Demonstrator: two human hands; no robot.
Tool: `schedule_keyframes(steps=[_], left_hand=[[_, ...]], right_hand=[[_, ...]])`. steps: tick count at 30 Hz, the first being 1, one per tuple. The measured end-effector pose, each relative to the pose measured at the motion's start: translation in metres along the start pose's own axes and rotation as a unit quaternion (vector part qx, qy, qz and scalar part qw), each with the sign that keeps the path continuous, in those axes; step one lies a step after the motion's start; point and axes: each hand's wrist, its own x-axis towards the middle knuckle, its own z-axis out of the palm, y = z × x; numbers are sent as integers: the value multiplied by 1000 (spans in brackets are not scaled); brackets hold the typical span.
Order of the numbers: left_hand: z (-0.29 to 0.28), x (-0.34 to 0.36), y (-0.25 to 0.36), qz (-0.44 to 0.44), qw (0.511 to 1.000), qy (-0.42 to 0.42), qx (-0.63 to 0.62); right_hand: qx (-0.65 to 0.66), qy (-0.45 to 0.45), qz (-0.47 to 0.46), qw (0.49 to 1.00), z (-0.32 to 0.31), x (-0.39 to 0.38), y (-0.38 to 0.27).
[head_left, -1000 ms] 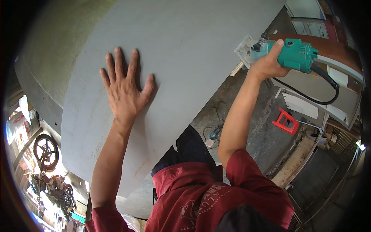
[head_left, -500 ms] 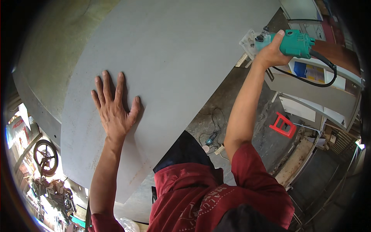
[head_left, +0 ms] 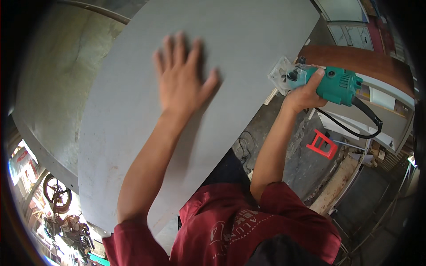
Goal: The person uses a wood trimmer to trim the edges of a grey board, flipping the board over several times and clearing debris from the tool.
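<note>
My left hand (head_left: 182, 80), blurred, is on or just over a large grey sheet (head_left: 235, 44), with fingers spread and nothing held. My right hand (head_left: 304, 95) grips a green handheld router (head_left: 337, 82) with a clear plastic base (head_left: 279, 75). The router sits at the sheet's right edge, near a short pale strip (head_left: 269, 96) jutting from beneath. Its black cord (head_left: 355, 131) loops down from the back end. The bit is too small to make out.
A greenish, stained surface (head_left: 55, 66) lies left of the sheet. Beyond its right edge are a red plastic stool (head_left: 325, 151) on the concrete floor, stacked panels and a curved brown board (head_left: 364, 62). A spoked wheel (head_left: 54, 190) and clutter stand at lower left.
My left hand has slid up and to the right across the sheet. My right hand and the router appear slightly lower in view than half a second ago, still along the edge.
</note>
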Motion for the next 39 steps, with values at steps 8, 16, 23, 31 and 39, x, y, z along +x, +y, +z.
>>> schedule_keyframes(steps=[8, 16, 23, 31, 39], left_hand=[[39, 55, 48, 20, 1000, 12, 1], [27, 49, 44, 17, 1000, -19, -7], [21, 48, 47, 3, 998, -60, -2], [18, 54, 53, -20, 993, -118, 14], [22, 53, 53, -23, 991, -131, 20]], right_hand=[[-10, 18, -46, 999, 7, 16, 8], [26, 17, -39, 999, 26, 54, 32], [17, 22, -41, 999, 38, 92, 61], [16, 26, -45, 999, 53, 131, 85], [22, 28, -53, 998, 64, 156, 102]])
